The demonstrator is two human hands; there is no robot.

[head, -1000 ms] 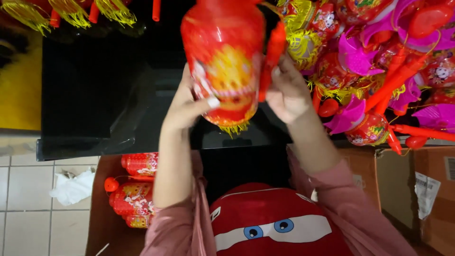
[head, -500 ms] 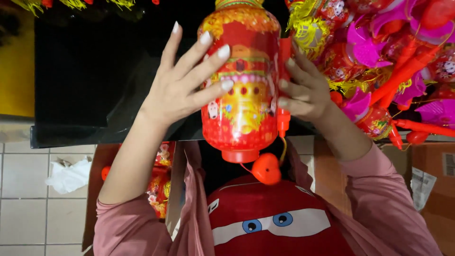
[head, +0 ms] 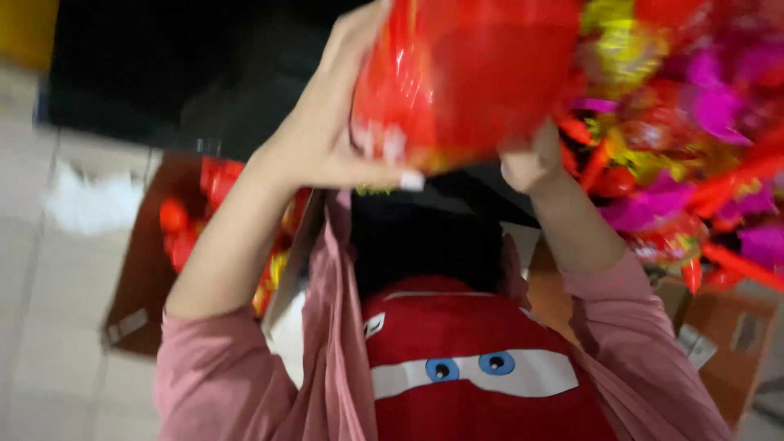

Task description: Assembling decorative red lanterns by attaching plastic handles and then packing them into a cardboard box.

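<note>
- Left hand [head: 339,135]: fingers curled against the red lantern's [head: 465,77] left side, gripping it.
- Right hand [head: 531,159]: under its lower right edge; finger closure blurred, cannot tell.
- Lantern raised overhead, touching hanging decorations [head: 694,139].

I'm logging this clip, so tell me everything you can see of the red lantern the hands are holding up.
The lantern is a rounded, glossy red shape, apparently wrapped in clear shiny film, with a yellowish lower edge. Blur hides any pattern. It is raised at the top of the view, its top cut off by the frame. The left hand cups its left side and underside, thumb along the bottom edge; the right hand grips under its lower right. Pink and red decorations crowd close on its right.
</note>
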